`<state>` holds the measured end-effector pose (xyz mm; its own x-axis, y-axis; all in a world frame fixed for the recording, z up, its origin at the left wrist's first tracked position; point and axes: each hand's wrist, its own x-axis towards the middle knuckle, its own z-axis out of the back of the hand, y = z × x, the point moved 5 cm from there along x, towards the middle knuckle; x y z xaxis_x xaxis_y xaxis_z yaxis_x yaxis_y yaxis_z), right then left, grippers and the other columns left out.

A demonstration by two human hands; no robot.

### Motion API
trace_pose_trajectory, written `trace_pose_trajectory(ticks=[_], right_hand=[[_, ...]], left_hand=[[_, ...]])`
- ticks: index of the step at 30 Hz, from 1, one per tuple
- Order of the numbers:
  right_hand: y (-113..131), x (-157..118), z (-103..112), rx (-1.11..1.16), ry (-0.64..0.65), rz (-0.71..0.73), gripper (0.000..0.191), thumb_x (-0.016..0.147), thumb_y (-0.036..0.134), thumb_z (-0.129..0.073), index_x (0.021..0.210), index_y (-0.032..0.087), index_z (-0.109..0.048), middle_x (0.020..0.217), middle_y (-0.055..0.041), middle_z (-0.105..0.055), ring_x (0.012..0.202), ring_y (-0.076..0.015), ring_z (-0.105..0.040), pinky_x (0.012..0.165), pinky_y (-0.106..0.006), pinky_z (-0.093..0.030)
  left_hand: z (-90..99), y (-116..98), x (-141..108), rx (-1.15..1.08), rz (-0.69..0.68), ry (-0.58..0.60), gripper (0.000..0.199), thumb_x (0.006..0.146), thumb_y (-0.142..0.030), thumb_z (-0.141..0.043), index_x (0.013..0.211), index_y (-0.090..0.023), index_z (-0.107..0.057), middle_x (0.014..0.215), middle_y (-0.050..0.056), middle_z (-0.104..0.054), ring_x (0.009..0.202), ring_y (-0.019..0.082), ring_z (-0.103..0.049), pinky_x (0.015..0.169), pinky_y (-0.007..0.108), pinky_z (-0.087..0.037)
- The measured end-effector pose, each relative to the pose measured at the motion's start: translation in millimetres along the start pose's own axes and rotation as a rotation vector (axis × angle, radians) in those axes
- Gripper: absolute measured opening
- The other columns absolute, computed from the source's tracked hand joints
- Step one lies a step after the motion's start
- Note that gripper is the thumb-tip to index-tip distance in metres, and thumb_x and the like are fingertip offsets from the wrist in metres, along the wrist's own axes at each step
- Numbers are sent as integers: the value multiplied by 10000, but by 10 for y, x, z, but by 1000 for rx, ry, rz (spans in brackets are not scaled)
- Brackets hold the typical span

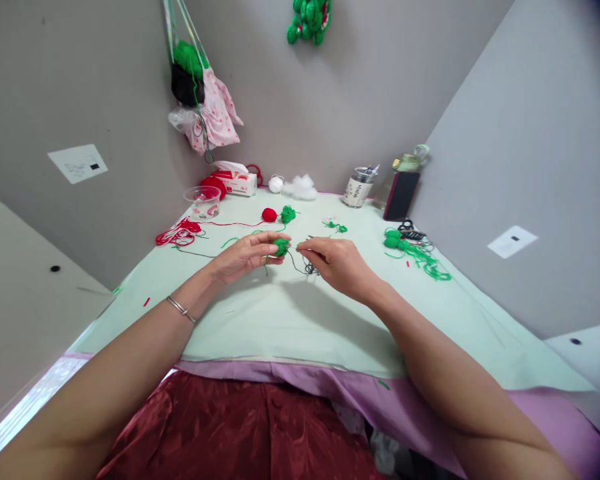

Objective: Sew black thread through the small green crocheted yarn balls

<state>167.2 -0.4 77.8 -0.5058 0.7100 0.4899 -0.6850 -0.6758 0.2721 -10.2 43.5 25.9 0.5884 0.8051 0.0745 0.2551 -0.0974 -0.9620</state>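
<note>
My left hand point(245, 257) holds a small green yarn piece point(281, 247) between its thumb and fingers, above the middle of the table. A short green strand hangs below the piece. To the right, my right hand point(337, 263) is closed in a pinch, with a thin dark tip showing above its fingers; what it holds is too small to name. Black yarn point(310, 269) curls from beside the green piece to a loose tangle under my right fingers. The two hands are a short gap apart.
Behind the hands are a red yarn ball point(269, 215) and a green yarn bundle point(288, 214). Green crocheted pieces point(393, 240) and black scissors point(407, 227) lie right. A clear tub point(203, 202), tissue box point(237, 182), pen holder point(359, 189) and phone point(401, 196) stand at the back.
</note>
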Motion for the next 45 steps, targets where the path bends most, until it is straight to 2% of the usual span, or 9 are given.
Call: trace_pose_trajectory(ticks=[12,20,22,26,32,39,45], right_hand=[[34,-6,-25,10,44,-35,231,992,209,-489,974,187,-718,801,-33,-719,671,-142,-587,645,-256,-350],[-91,14,-116,294,111,-171,138,961,261,-542,898,188,-640,597,46,-521,541,-103,-436,586,-239,-320],[-147,22,-141,365,103,-185,141,947,283,-566,880,188,-646,650,29,-555,570,-107,-458,589,-242,-335],[-226,43,-131,385,-11,-159,111,895,281,-643,869,198,-712,803,-22,-613,668,-130,-517,640,-265,-378],[-188,47,-117,431,-74,-186,75,866,252,-655,836,190,-686,805,-28,-657,669,-135,-540,645,-271,-405],[-106,22,-189,459,-4,-205,53,881,211,-586,830,202,-597,649,28,-594,570,-119,-531,604,-254,-411],[-47,-5,-168,396,28,-205,82,953,212,-464,973,224,-543,772,8,-680,680,-146,-626,675,-271,-444]], left_hand=[[5,6,11,10,-40,24,354,753,-178,-804,1102,-205,-753,1052,40,-702,1018,161,-617,1075,393,-439],[13,20,11,43,-30,31,384,744,-190,-819,1121,-203,-751,1055,56,-742,1010,169,-663,1067,365,-427],[-4,15,7,49,-25,34,389,738,-186,-822,1121,-199,-751,1042,56,-749,993,169,-670,1054,363,-437],[-39,5,4,12,-25,58,403,730,-163,-815,1127,-187,-750,1031,57,-757,994,173,-672,1065,385,-448],[-33,15,10,5,-31,30,414,719,-181,-818,1128,-186,-756,1052,61,-762,1019,184,-674,1091,410,-437],[-61,48,14,85,-18,10,417,722,-209,-814,1134,-200,-755,1073,66,-762,997,199,-680,1009,383,-458],[-48,86,36,146,-69,-35,409,726,-241,-821,1127,-220,-744,1084,50,-733,958,178,-653,923,342,-469]])
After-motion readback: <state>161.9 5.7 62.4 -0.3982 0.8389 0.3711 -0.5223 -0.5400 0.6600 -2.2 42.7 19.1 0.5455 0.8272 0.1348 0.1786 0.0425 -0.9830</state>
